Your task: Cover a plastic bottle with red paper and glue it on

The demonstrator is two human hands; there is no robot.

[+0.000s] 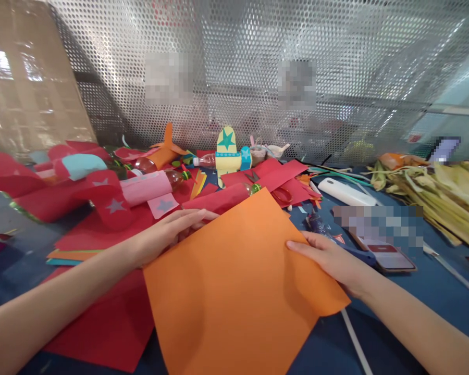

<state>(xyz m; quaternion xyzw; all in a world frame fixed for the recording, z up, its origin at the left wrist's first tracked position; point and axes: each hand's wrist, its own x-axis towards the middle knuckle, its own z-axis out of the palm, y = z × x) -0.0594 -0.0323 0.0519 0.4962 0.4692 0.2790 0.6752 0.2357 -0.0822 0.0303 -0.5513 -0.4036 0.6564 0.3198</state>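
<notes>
A large orange paper sheet (238, 276) lies in front of me, tilted like a diamond over red paper (101, 323). My left hand (168, 232) rests at the sheet's upper left edge, fingers stretched out and partly tucked behind it. My right hand (328, 258) grips the sheet's right edge, thumb on top and fingers underneath. Behind the sheet lies a roll of red paper (219, 200).
Paper-covered bottle planes (140, 190) and a yellow one (226, 151) stand at the back before a perforated metal screen (258, 62). Right of the sheet: a phone (386, 255), a white case (346, 192), red scissors (283, 195), dried leaves (433, 198). A stack of coloured sheets (70, 255) sits left.
</notes>
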